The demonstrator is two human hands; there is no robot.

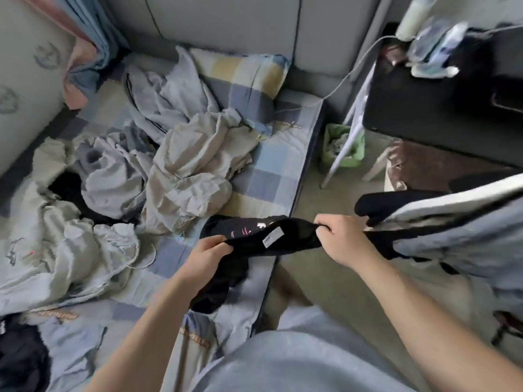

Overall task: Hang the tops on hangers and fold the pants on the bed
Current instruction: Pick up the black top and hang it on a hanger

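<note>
A black garment (285,236) with a white label and a pale print hangs stretched between my two hands over the bed's right edge. My left hand (209,257) grips its left end. My right hand (343,240) pinches its right end, the fingers curled round the cloth. The lower part of the garment droops onto the checked bed sheet (271,162). A heap of beige and grey clothes (186,168) lies crumpled in the middle of the bed. More pale clothes (65,250) lie at the left. No hanger is plainly visible.
A checked pillow (243,77) leans at the head of the bed. Grey-and-black clothes (452,224) hang at the right, close to my right hand. A black cabinet (441,108) and a green bin (342,145) stand beside the bed. A dark garment (19,355) lies at the lower left.
</note>
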